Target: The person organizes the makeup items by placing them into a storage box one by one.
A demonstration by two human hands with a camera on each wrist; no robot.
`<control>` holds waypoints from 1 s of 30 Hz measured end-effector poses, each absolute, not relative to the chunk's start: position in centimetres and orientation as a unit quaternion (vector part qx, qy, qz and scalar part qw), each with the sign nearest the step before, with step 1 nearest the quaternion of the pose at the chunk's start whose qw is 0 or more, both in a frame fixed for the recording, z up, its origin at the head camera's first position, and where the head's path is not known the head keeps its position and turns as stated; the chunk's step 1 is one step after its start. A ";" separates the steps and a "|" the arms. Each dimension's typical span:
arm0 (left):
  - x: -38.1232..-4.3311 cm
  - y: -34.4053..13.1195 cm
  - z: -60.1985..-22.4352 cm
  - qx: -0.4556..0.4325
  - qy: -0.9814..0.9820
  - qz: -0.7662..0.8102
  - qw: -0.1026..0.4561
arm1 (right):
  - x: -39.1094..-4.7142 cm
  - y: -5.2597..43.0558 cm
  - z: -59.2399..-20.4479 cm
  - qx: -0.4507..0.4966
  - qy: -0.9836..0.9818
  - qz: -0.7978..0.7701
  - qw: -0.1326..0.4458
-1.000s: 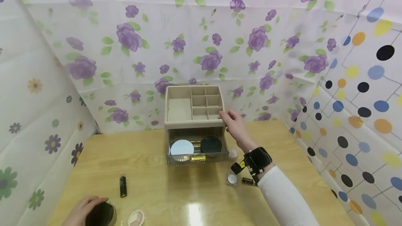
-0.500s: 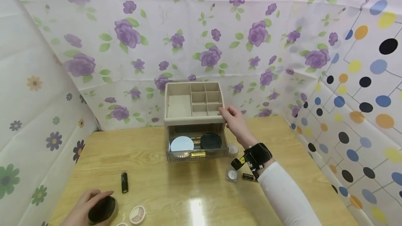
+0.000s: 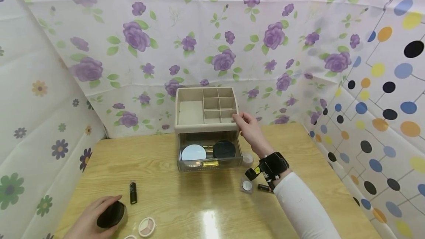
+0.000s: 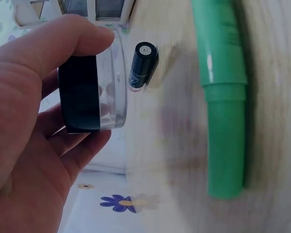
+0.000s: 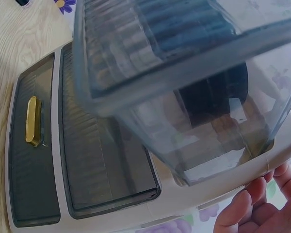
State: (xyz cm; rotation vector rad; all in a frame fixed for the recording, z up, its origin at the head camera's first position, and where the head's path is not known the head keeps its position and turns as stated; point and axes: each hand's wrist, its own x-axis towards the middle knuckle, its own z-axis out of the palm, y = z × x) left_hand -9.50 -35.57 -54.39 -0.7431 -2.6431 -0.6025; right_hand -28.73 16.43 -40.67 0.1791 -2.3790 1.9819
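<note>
Left wrist: left fingers (image 4: 88,150) grip jar (image 4: 95,94), long axis vertical in frame, lid (image 4: 78,94) leftward.

The beige, box-shaped plastic organizer (image 3: 206,128) looks smooth with a soft, low sheen. Its pulled-out, smoky see-through drawer (image 5: 179,73) is glossy hard plastic, ribbed on one face. A gold, round-ended bar handle (image 5: 33,121) shines like polished metal. The round jar (image 4: 79,94) pairs a smooth black lid with clear, glassy walls; whether these are glass or plastic cannot be told. The small black cylindrical tube (image 4: 142,62) and the green plastic tube (image 4: 226,111) both catch glossy highlights. The pale wood-grain counter (image 3: 166,198) reflects light sharply. The white rose-printed sheeting (image 3: 199,21) looks thin and creased, the white sleeve (image 3: 303,205) like matt cloth.
</note>
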 end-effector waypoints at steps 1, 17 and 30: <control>-9.5 -35.5 -54.5 -0.261 -0.926 -0.210 0.171 | -28.7 16.4 -40.7 0.056 -0.767 0.639 0.020; -9.5 -32.7 -58.0 -0.199 -0.877 -0.311 0.307 | -28.7 16.4 -40.9 0.058 -0.761 0.646 0.019; -10.4 -33.7 -58.5 -0.233 -0.861 -0.328 0.312 | -29.0 16.6 -40.8 0.053 -0.758 0.650 0.015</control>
